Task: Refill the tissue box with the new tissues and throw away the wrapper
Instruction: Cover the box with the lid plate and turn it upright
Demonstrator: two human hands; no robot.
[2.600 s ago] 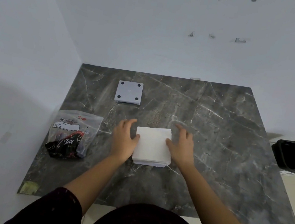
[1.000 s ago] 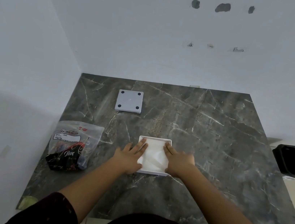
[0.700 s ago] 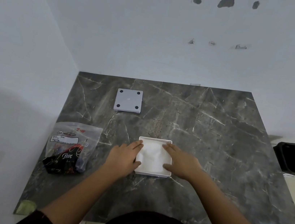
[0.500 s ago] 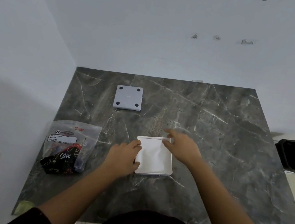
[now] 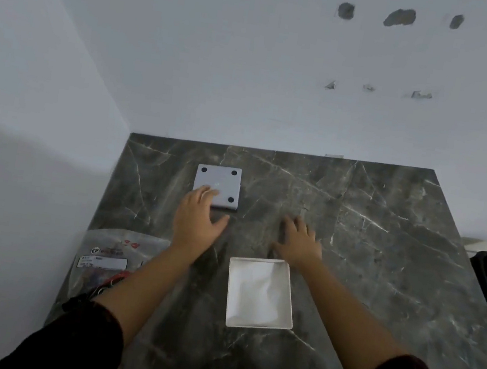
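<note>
the left hand (image 5: 197,224) is lying open, its fingertips touching the near corner of the grey lid (image 5: 218,186). the right hand (image 5: 299,242) is spreading flat and empty on the marble table (image 5: 383,251). the white tissue box (image 5: 259,293), filled with tissues, is sitting near the person. the wrapper (image 5: 106,262) is lying at the left edge.

No readable text; label on wrapper (image 5: 106,262) too blurred.
</note>
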